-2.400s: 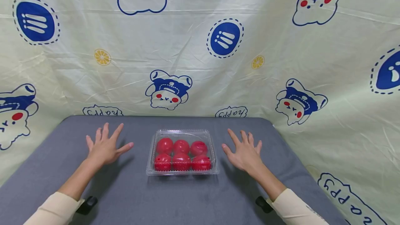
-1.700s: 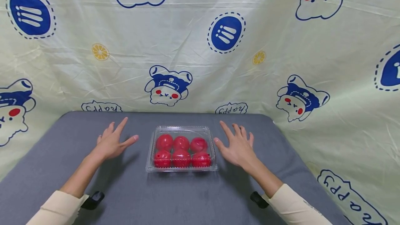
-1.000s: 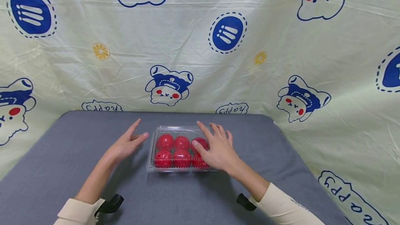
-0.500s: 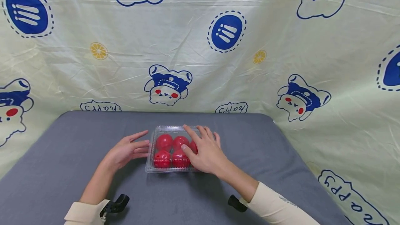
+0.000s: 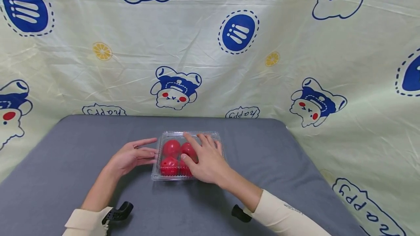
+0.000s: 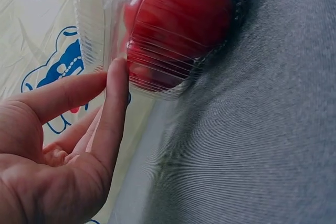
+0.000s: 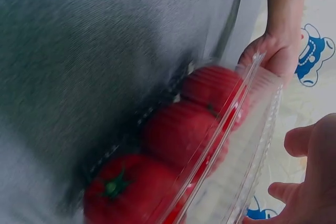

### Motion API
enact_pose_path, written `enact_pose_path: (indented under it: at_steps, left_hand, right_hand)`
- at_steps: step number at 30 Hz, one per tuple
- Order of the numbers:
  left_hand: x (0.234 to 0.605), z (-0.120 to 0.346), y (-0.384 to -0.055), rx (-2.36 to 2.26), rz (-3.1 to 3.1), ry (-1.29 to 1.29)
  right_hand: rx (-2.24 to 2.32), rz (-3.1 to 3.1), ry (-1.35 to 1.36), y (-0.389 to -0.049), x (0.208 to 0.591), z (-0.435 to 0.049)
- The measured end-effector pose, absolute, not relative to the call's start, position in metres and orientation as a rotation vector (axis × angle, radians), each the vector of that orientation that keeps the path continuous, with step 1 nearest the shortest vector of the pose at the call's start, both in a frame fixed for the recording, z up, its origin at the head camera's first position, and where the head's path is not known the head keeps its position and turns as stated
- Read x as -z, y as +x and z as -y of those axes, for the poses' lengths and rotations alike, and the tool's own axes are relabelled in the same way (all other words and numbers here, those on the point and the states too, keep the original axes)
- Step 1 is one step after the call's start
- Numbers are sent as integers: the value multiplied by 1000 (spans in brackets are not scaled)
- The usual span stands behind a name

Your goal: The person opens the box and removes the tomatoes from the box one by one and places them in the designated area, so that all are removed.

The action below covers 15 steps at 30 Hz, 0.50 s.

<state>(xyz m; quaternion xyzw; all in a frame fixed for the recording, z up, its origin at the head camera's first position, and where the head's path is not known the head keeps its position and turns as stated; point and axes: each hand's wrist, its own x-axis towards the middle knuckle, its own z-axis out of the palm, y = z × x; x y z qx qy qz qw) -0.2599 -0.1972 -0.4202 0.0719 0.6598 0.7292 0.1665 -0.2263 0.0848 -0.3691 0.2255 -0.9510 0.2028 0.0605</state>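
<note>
A clear plastic clamshell box (image 5: 168,178) of red tomatoes (image 5: 172,148) sits on the table, lid closed. My left hand (image 5: 129,157) is at its left side, fingers nearly straight, tips right at the box edge. The left wrist view shows a fingertip (image 6: 118,69) against the ribbed wall, with another digit's tip close beside it. My right hand (image 5: 206,161) is spread over the right half of the lid, fingers pointing to the far edge, hiding the tomatoes there. In the right wrist view, one tomato (image 7: 126,187) has a green calyx, and right-hand fingers (image 7: 302,145) hover beside the lid.
Grey cloth covers the table (image 5: 157,214). Behind it hangs a pale curtain (image 5: 197,28) printed with blue and red cartoons and orange slices. Both wrists have black straps (image 5: 119,212) below cream sleeves (image 5: 282,210).
Both hands have come in from the sides: the left moved right to the box's left edge and turned, the right moved left over the lid. The box has stayed nearly in place.
</note>
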Motion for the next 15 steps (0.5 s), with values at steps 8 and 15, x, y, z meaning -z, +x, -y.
enact_pose_path:
  at_steps: [8, 15]
  left_hand:
    - [425, 196, -263, -2142, -1765, 214]
    - [425, 194, -263, -2139, -1776, 178]
  right_hand:
    - [-595, 2959, 739, -219, 367, -63]
    - [-491, 2955, 791, -212, 373, -44]
